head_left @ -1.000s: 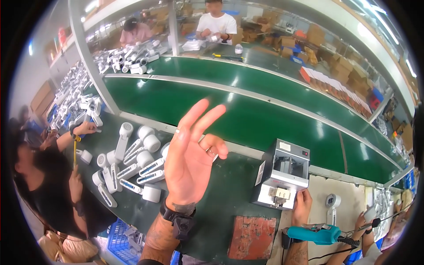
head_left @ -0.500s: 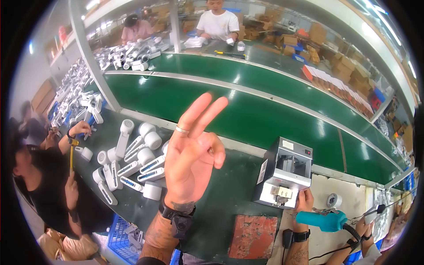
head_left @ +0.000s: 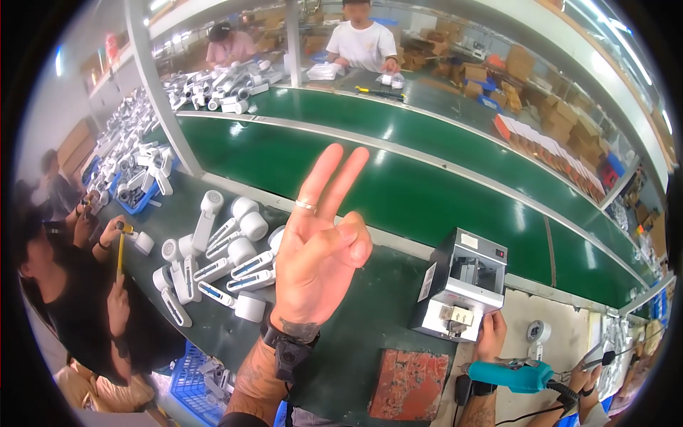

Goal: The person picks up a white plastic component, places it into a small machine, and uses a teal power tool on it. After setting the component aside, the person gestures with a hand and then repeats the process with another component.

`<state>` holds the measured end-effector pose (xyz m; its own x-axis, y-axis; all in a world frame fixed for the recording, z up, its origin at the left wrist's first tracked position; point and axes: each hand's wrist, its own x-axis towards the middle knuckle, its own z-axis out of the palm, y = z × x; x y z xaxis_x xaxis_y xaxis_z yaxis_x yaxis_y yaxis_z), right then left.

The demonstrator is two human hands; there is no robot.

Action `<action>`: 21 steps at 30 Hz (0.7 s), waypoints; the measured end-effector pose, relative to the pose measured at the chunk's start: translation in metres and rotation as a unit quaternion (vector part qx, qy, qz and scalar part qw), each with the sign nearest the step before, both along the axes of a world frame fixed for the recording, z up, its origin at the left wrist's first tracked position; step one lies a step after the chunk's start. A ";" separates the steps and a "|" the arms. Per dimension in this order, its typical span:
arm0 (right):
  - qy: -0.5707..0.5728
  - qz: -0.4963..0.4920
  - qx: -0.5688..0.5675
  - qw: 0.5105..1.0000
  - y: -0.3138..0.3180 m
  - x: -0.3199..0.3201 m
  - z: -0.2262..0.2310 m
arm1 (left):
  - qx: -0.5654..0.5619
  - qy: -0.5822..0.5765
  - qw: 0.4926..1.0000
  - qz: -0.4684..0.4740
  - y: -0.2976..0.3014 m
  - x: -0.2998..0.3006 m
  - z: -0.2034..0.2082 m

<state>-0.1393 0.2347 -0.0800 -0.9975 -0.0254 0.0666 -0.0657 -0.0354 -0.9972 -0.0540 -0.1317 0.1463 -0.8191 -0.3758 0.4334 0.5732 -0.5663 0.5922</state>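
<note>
My left hand is raised over the bench, holding nothing. Its index and middle fingers stretch up in a V, while the thumb lies across the folded others. A ring and a dark wrist device are on it. Low at the right, my right hand rests against the near right corner of a grey and black box-shaped machine. Its fingers lie loosely extended, partly hidden by the machine. A teal electric screwdriver with a coiled cord crosses in front of my right wrist. Several white handheld fans lie left of my left hand.
A worn red-brown plate lies on the near bench. Beyond runs a green conveyor belt. At the left a co-worker holds a yellow-handled tool; a blue basket stands below. Another white fan lies at the right.
The view has shifted slightly, and my left hand has turned a little with its two fingers still raised. The co-worker's hand at the left has moved near a white part.
</note>
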 end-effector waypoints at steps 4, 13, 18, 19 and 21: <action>-0.029 -0.006 -0.011 1.000 -0.008 0.006 0.011 | -0.006 0.010 1.000 -0.012 -0.001 0.002 0.002; -0.017 -0.025 -0.021 0.999 -0.028 0.015 0.037 | -0.003 0.016 0.999 -0.046 -0.004 0.002 0.001; -0.011 -0.019 -0.036 0.999 -0.020 0.011 0.022 | -0.025 0.063 0.996 -0.060 0.003 0.017 0.014; -0.004 -0.016 -0.039 0.999 -0.020 0.009 0.020 | -0.023 0.064 0.996 -0.062 0.002 0.014 0.012; -0.002 -0.017 -0.038 0.999 -0.014 0.008 0.013 | -0.011 0.042 0.997 -0.060 0.000 0.007 0.006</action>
<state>-0.1318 0.2206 -0.0666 -0.9980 0.0144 0.0620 -0.0632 -0.1088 -0.9921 -0.0471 -0.1318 0.1519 -0.8175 -0.2669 0.5103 0.5509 -0.6209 0.5578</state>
